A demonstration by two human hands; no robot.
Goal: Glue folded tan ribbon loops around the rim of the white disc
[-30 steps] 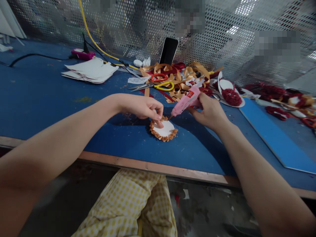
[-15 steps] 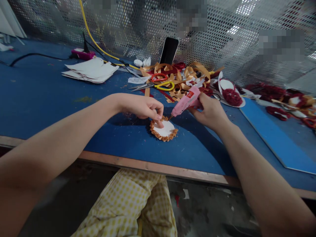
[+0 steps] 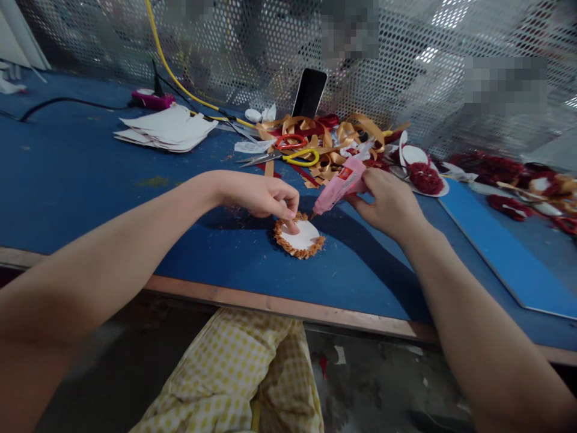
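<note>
A white card disc with a ruffled orange ribbon rim (image 3: 303, 238) lies on the blue table (image 3: 90, 174) near its front edge. My left hand (image 3: 264, 195) rests on the disc's upper left, its curled fingers pressing the ribbon edge. My right hand (image 3: 390, 203) is wrapped round a pink hot glue gun (image 3: 339, 184). The gun's nozzle points down-left and meets the disc's upper right rim.
Behind the hands lie a heap of gold and red ribbon scraps (image 3: 342, 141), yellow-handled scissors (image 3: 282, 157), red-handled scissors (image 3: 291, 141) and a propped phone (image 3: 309, 92). A stack of white card (image 3: 166, 127) sits far left. Red pompom pieces (image 3: 424, 176) and a blue board (image 3: 500, 246) lie right.
The glue gun has shifted very slightly along the disc's rim. The left hand has stayed in place on the ribbon edge.
</note>
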